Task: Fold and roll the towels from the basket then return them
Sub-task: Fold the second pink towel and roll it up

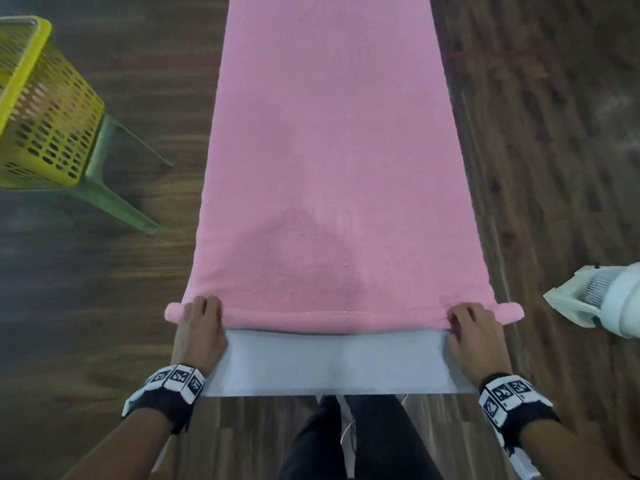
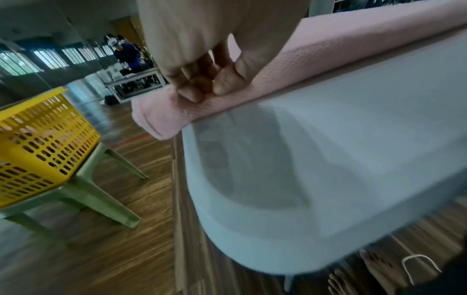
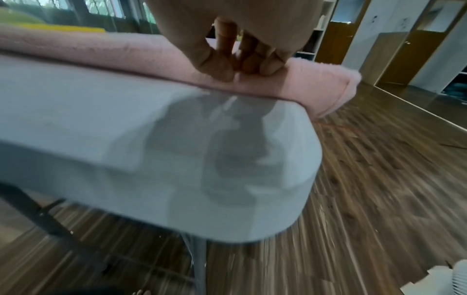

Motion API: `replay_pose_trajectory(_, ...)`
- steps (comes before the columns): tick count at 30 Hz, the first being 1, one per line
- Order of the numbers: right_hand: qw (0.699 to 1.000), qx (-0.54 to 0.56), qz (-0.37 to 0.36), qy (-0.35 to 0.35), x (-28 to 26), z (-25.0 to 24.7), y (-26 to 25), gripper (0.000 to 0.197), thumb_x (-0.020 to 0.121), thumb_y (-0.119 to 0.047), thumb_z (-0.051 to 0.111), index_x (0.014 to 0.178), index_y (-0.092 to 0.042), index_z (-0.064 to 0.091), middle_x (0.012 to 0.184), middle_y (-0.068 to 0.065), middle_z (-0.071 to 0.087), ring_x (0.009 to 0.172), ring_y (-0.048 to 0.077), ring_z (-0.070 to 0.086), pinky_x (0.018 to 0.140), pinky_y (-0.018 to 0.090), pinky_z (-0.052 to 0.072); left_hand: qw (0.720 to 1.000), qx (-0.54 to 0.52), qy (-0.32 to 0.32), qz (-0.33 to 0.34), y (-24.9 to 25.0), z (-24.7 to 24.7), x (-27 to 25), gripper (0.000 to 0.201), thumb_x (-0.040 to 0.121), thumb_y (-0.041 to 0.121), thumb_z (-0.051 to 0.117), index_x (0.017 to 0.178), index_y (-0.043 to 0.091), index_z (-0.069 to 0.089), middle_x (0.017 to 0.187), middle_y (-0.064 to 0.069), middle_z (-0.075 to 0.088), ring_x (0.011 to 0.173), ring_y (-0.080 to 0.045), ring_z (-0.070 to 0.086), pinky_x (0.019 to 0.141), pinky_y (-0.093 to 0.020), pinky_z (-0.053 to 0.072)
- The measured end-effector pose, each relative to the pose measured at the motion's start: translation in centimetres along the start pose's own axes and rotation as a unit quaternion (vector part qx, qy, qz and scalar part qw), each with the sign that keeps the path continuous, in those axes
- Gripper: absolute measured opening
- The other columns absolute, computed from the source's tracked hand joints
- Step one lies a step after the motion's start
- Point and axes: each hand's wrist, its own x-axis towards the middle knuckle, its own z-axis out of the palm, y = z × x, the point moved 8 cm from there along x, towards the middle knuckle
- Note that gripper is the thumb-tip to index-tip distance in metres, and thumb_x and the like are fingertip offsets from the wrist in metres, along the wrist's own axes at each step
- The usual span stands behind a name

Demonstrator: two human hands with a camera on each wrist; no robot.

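Observation:
A long pink towel [image 1: 329, 150] lies flat along a narrow grey table [image 1: 332, 362], its near end turned into a thin roll [image 1: 332, 318]. My left hand [image 1: 201, 323] grips the roll's left end, fingers curled over it [image 2: 194, 89]. At the right end my right hand [image 1: 476, 327] grips the roll the same way, fingertips [image 3: 250, 67] pressed into the pink towel [image 3: 101, 51]. The roll's ends stick out a little past both table sides. A yellow perforated basket [image 1: 38, 109] sits on a green stool at the left, with pale cloth showing through its holes [image 2: 43, 143].
The green stool [image 1: 110, 181] stands on a dark wood floor left of the table. A white fan [image 1: 606, 299] sits on the floor at the right. My legs [image 1: 349, 441] are at the table's near edge. In the left wrist view a person works at a distant table [image 2: 126, 57].

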Motion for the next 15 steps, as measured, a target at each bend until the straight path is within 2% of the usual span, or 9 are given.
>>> replay_pose_trajectory(2, 1.0, 0.003, -0.004, 0.01, -0.1, -0.3, -0.3, 0.037, 0.061, 0.0, 0.074, 0.094, -0.009, 0.061, 0.102, 0.011, 0.062, 0.089, 0.032, 0.055, 0.08, 0.045, 0.045, 1.0, 0.009, 0.009, 0.026, 0.3, 0.2, -0.6, 0.03, 0.062, -0.008, 0.065, 0.085, 0.008, 0.053, 0.089, -0.011, 0.054, 0.078, -0.031, 0.043, 0.064, -0.042, 0.039)
replay_pose_trajectory(5, 1.0, 0.007, -0.005, 0.001, 0.6, -0.8, -0.1, 0.031, 0.069, -0.004, 0.073, 0.098, -0.014, 0.067, 0.105, 0.006, 0.07, 0.095, 0.03, 0.06, 0.088, 0.045, 0.045, 0.999, -0.006, 0.009, 0.035, -0.3, -0.7, -0.6, 0.027, 0.069, 0.011, 0.056, 0.094, 0.009, 0.065, 0.098, -0.008, 0.065, 0.092, -0.032, 0.053, 0.079, -0.047, 0.045)
replay_pose_trajectory(8, 0.999, -0.026, 0.021, 0.002, 2.3, -1.4, 0.6, 0.016, 0.079, -0.018, 0.063, 0.093, -0.022, 0.071, 0.095, -0.002, 0.072, 0.088, 0.027, 0.06, 0.086, 0.044, 0.035, 0.998, 0.022, -0.024, 0.049, -0.3, -1.2, 1.0, 0.032, 0.076, 0.029, 0.044, 0.089, 0.014, 0.069, 0.085, -0.001, 0.068, 0.081, -0.028, 0.06, 0.078, -0.046, 0.041)
replay_pose_trajectory(9, 0.999, -0.036, 0.022, -0.007, 3.1, -1.4, 0.5, 0.018, 0.081, -0.021, 0.057, 0.093, -0.022, 0.07, 0.094, -0.002, 0.072, 0.087, 0.027, 0.059, 0.086, 0.043, 0.032, 0.997, 0.034, -0.036, 0.052, -0.2, -1.2, 1.8, 0.033, 0.077, 0.032, 0.041, 0.088, 0.016, 0.068, 0.08, 0.001, 0.067, 0.076, -0.026, 0.059, 0.077, -0.045, 0.04)
replay_pose_trajectory(10, 0.999, -0.042, 0.024, -0.018, 4.0, -1.5, 0.3, 0.02, 0.083, -0.022, 0.054, 0.096, -0.021, 0.069, 0.095, 0.0, 0.07, 0.087, 0.027, 0.058, 0.086, 0.043, 0.031, 0.997, 0.037, -0.044, 0.043, -0.3, -1.3, 2.6, 0.029, 0.079, 0.031, 0.043, 0.09, 0.016, 0.066, 0.08, 0.002, 0.065, 0.074, -0.025, 0.058, 0.076, -0.044, 0.04)
replay_pose_trajectory(12, 0.999, -0.039, 0.027, -0.006, 5.6, -2.3, 0.2, 0.018, 0.081, -0.013, 0.062, 0.099, -0.017, 0.066, 0.097, 0.005, 0.065, 0.088, 0.03, 0.056, 0.084, 0.046, 0.034, 0.999, 0.037, -0.018, 0.016, -0.5, -2.0, 4.0, 0.016, 0.081, 0.02, 0.058, 0.096, 0.014, 0.061, 0.087, -0.002, 0.062, 0.079, -0.027, 0.056, 0.078, -0.045, 0.041)
replay_pose_trajectory(15, 1.0, -0.008, 0.007, 0.011, 7.0, -2.7, -0.2, 0.017, 0.072, 0.001, 0.069, 0.084, -0.009, 0.062, 0.083, 0.007, 0.056, 0.076, 0.033, 0.053, 0.07, 0.04, 0.037, 0.999, 0.015, 0.031, 0.011, -0.1, -2.5, 5.0, 0.019, 0.077, 0.0, 0.065, 0.085, 0.009, 0.051, 0.082, -0.008, 0.051, 0.073, -0.029, 0.045, 0.064, -0.042, 0.038)
